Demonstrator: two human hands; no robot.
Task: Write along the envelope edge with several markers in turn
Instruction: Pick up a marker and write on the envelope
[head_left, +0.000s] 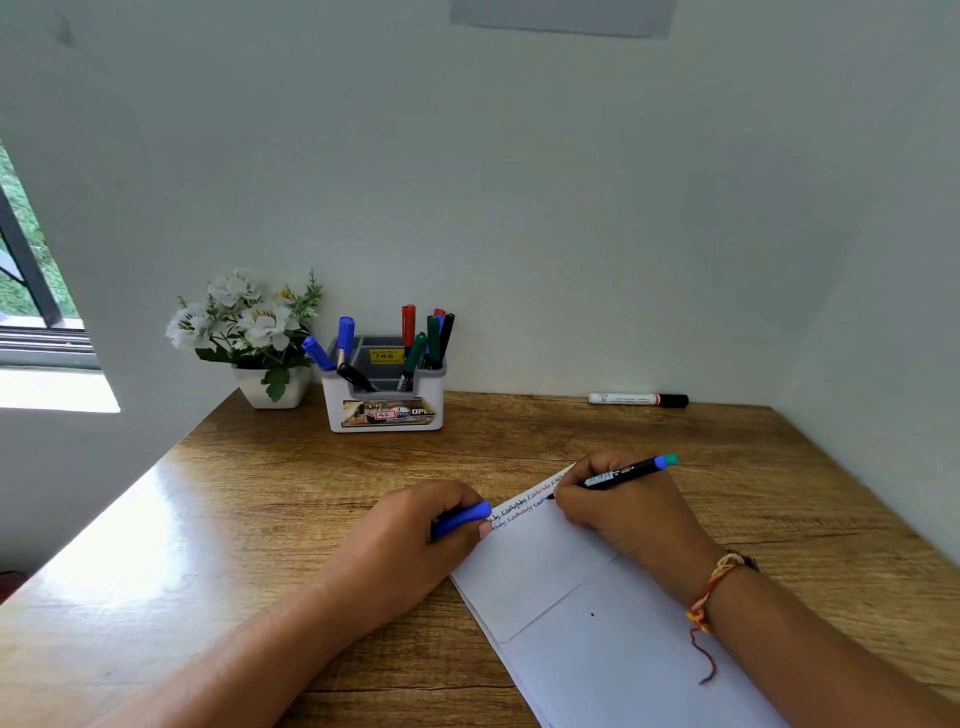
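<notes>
Envelope (571, 597): white, flat on the wooden desk (260, 519), lower centre-right of frame, skewed so its far short edge runs diagonally, prob. to suit the writing wrist. Two lines of script (519, 506) sit along that edge, black, red and blue, so several colours are done already.

Right hand (628, 509), centre-right, lies on the envelope w/ thumb and fingers pinching a black marker (623, 473) near its tip. The tip is on the paper at the end of the lower line and the blue-teal tail points to upper right. A thread band (711, 587) is on that wrist.

Left hand (415, 535), centre, has its fingers curled round a blue cap (462, 518) (prob. the marker's). The hand sits at the envelope's left corner, seemingly to stop it sliding. Keeping the cap in hand makes for a quick recap and swap.

Further out, top centre-left, a white organiser (384, 410) holds blue, red, green and black spare markers (434, 338) upright within reach. A flower pot (270, 387) is beside it. A loose capped marker (639, 399) lies by the wall, upper right.
</notes>
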